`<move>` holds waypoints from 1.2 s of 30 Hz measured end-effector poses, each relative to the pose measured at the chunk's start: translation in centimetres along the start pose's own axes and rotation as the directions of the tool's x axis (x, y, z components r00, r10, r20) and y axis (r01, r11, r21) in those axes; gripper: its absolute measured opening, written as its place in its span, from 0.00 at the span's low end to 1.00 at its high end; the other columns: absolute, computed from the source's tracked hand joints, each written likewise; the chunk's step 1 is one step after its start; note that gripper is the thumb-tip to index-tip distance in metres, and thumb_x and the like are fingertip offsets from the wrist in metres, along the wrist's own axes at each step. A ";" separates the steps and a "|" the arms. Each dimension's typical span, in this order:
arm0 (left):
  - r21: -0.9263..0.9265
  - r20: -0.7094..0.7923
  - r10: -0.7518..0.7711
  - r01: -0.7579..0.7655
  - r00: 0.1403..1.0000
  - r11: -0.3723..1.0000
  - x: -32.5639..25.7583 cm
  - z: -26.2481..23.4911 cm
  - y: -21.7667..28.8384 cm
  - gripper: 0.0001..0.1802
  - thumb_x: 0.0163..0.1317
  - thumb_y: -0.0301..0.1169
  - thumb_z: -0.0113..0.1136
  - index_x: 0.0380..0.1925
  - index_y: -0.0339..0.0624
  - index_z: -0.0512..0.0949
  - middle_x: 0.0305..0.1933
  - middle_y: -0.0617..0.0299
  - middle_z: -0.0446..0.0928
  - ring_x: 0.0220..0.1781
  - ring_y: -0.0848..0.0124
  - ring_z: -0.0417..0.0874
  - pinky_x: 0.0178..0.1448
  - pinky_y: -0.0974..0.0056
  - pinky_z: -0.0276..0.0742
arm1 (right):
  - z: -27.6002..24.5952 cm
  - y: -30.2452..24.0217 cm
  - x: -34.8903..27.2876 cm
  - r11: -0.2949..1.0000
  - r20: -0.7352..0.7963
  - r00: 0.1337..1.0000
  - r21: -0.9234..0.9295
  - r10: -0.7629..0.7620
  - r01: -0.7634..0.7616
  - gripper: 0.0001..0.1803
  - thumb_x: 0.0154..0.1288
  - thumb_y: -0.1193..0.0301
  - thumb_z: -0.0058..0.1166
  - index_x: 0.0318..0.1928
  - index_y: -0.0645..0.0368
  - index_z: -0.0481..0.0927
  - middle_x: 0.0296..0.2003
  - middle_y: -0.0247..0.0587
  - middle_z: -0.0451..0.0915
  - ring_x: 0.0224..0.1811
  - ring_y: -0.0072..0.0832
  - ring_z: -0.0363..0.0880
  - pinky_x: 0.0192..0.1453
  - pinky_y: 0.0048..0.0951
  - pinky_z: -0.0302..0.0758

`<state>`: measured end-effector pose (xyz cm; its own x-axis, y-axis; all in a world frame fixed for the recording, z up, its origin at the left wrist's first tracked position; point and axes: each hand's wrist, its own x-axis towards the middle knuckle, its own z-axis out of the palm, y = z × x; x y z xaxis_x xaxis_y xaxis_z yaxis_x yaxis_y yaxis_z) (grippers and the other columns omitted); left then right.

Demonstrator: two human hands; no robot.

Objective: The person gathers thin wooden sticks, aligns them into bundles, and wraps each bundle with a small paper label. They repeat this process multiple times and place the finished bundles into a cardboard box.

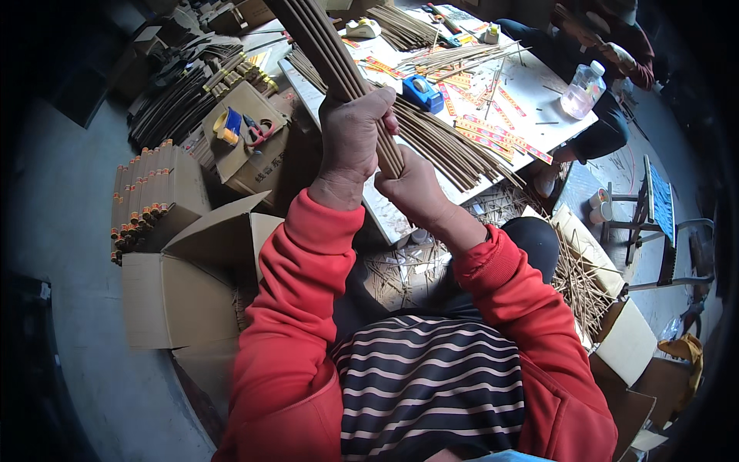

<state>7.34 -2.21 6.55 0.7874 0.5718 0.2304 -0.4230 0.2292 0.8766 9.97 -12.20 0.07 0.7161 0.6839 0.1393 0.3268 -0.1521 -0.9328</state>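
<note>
Head view: with the clock face centred on the picture, a bundle of brown sticks (327, 54) is held aslant above the near edge of the table (385, 219), its upper end pointed towards 11 o'clock and cut off by the frame. Near 12 o'clock, the bundle is encircled by the left hand (350, 135), closed firmly round the shaft, presumably so that the sticks are kept from fanning out. Between 1 and 2 o'clock, the lower end is gripped by the right hand (416, 189), apparently so that the ends are kept level; how tightly it is pressed cannot be told.

Beyond the right hand, more loose sticks (454, 150) are laid roughly parallel on the table, probably for easy gathering. Close by, a blue tape dispenser (423, 92) is set just short of 1 o'clock, and red-and-yellow paper strips (493, 137) are spread at 2, both seemingly placed within reach. At half past 10, red-handled scissors (262, 132) are rested on a carton (239, 165), which appears to be used as a side stand. Banded bundles (142, 189) are stacked just past 9.
</note>
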 end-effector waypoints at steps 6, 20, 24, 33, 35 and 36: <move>0.162 0.032 0.228 -0.230 0.973 0.960 -1.4 1.0 -0.8 0.07 0.49 0.16 0.55 0.23 0.39 0.69 0.16 0.62 0.69 0.16 0.74 0.71 0.23 0.69 0.71 | 1.2 3.9 2.2 0.957 -0.087 0.960 0.092 -0.267 0.274 0.16 0.52 0.68 0.58 0.38 0.61 0.71 0.28 0.56 0.77 0.35 0.50 0.78 0.39 0.37 0.74; 0.234 0.039 0.208 -0.211 0.977 0.949 0.7 -0.7 -5.0 0.09 0.48 0.14 0.54 0.23 0.38 0.67 0.18 0.63 0.68 0.18 0.74 0.72 0.25 0.69 0.71 | 3.1 9.9 4.0 0.971 -0.122 0.980 0.164 -0.156 0.175 0.17 0.49 0.66 0.61 0.38 0.59 0.72 0.29 0.52 0.78 0.34 0.45 0.80 0.39 0.34 0.75; 0.123 0.136 0.110 -0.127 0.985 0.984 0.9 -1.6 -3.2 0.08 0.48 0.15 0.53 0.22 0.39 0.66 0.18 0.61 0.67 0.17 0.72 0.71 0.24 0.68 0.71 | 1.8 8.5 3.5 0.975 0.132 0.982 0.192 -0.136 0.110 0.18 0.47 0.66 0.62 0.37 0.60 0.72 0.26 0.45 0.78 0.29 0.37 0.78 0.38 0.32 0.74; -0.189 -0.117 -0.187 0.163 0.975 0.968 3.3 -4.9 -1.4 0.07 0.50 0.23 0.54 0.18 0.42 0.67 0.18 0.64 0.64 0.19 0.73 0.67 0.25 0.64 0.67 | -1.9 2.7 0.4 0.830 0.630 0.758 0.324 0.168 -0.454 0.11 0.51 0.73 0.57 0.30 0.58 0.67 0.15 0.32 0.69 0.11 0.17 0.65 0.13 0.18 0.61; -0.199 -0.163 -0.271 0.237 0.949 0.951 4.2 -6.0 -1.4 0.09 0.50 0.21 0.54 0.17 0.41 0.65 0.17 0.64 0.64 0.18 0.73 0.66 0.24 0.66 0.67 | -1.1 2.6 0.2 0.748 0.678 0.714 0.382 0.173 -0.544 0.09 0.52 0.74 0.56 0.29 0.59 0.67 0.15 0.32 0.69 0.13 0.18 0.68 0.14 0.19 0.66; -0.221 -0.155 -0.317 0.280 0.935 0.934 4.8 -6.5 -1.9 0.10 0.50 0.20 0.54 0.18 0.41 0.64 0.17 0.64 0.64 0.18 0.73 0.66 0.25 0.67 0.67 | -1.5 2.3 0.3 0.695 0.707 0.681 0.392 0.191 -0.603 0.09 0.53 0.75 0.56 0.28 0.60 0.68 0.16 0.32 0.70 0.13 0.18 0.70 0.15 0.20 0.69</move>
<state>9.01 5.23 3.28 0.8012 0.5844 -0.1283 -0.2734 0.5482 0.7904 11.83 -13.38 -1.55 0.1136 0.9411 -0.3185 -0.4466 -0.2380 -0.8625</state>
